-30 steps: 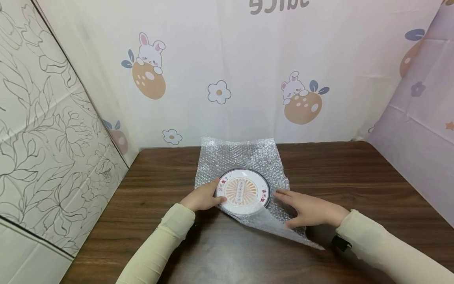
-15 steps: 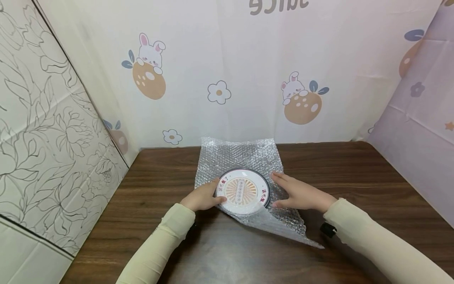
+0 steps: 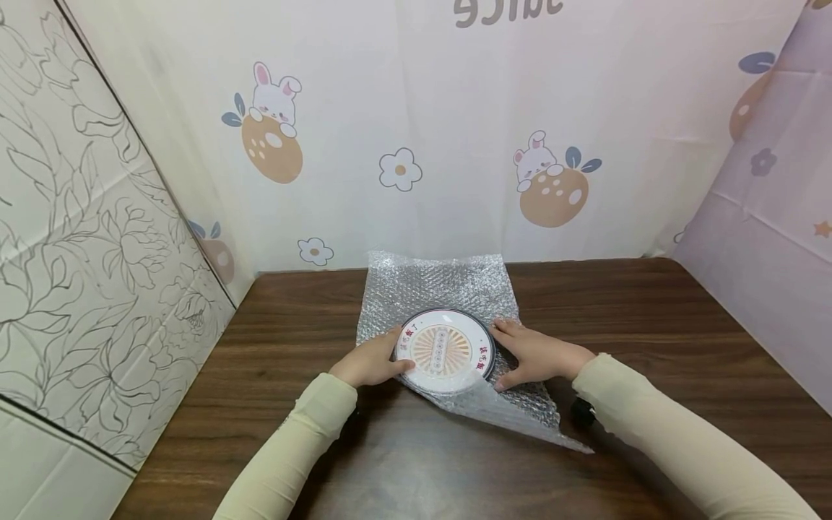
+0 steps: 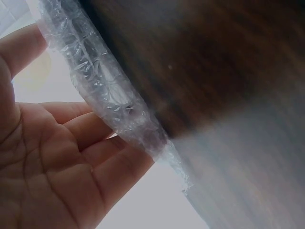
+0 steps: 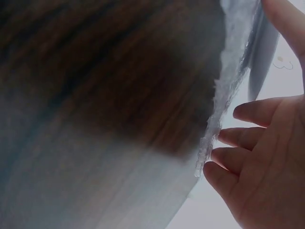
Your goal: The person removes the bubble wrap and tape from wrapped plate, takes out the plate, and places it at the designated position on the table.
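A round white plate with a dark rim, red lettering and an orange sunburst lies face up on a sheet of clear bubble wrap. The wrap's near edge folds over the plate's front and trails off to the right. At the plate's left edge, my left hand grips the plate together with the wrap, thumb on top; its fingertips are partly hidden behind the wrap in the left wrist view. By the right edge is my right hand, fingers spread and extended, close to the rim; whether they touch it I cannot tell.
A dark wooden table bears everything. Its back edge meets a hanging cloth printed with rabbits and flowers, which the far end of the wrap reaches. A white floral panel stands on the left.
My right hand has moved left and away from me, from the wrap's right side to beside the plate's right edge. The left hand, plate and wrap look nearly unchanged.
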A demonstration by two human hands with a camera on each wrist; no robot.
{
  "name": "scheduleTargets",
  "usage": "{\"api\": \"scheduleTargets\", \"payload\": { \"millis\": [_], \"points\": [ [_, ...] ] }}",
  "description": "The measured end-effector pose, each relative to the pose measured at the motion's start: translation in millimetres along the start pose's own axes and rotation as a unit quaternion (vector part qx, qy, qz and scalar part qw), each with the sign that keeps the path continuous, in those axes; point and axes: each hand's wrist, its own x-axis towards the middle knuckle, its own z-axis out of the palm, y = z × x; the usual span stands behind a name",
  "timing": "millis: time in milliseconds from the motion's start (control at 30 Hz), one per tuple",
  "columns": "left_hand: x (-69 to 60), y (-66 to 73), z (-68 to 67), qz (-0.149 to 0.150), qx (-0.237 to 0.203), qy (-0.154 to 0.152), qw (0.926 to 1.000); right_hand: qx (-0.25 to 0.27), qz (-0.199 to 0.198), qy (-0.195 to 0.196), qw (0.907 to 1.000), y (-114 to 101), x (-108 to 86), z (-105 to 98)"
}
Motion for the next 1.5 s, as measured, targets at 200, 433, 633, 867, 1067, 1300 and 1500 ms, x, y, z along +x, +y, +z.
{"api": "scheduleTargets", "payload": {
  "millis": [200,433,633,867,1067,1300,1500],
  "points": [
    [-0.6,0.2,1.4,-0.002,0.004,0.0,1.0,0.004,0.006,-0.006,1.0,1.7,0.7,1.2],
    [-0.6,-0.2,1.3,0.001,0.009,-0.001,1.0,0.008,0.014,-0.006,0.9999,3.8,1.8,2.0],
    [0.6,-2.7,1.2,0.008,0.008,-0.001,0.9999,0.015,0.018,-0.012,0.9997,5.1,2.2,3.0],
    [-0.4,-2.7,0.7,0.011,0.008,0.004,0.9999,0.019,0.018,-0.017,0.9995,5.4,2.1,2.4],
    [-4.4,0.1,-4.2,0.0,0.01,0.02,0.9997,0.022,0.017,-0.022,0.9994,6.6,1.4,0.4],
    [-4.6,-1.2,-7.0,0.014,0.007,0.062,0.998,0.023,0.016,-0.024,0.9993,7.3,2.0,-1.4],
    [-2.7,-6.3,-7.6,0.027,-0.015,0.083,0.9961,0.021,0.02,-0.027,0.9992,8.5,4.2,-0.4]
  ]
}}
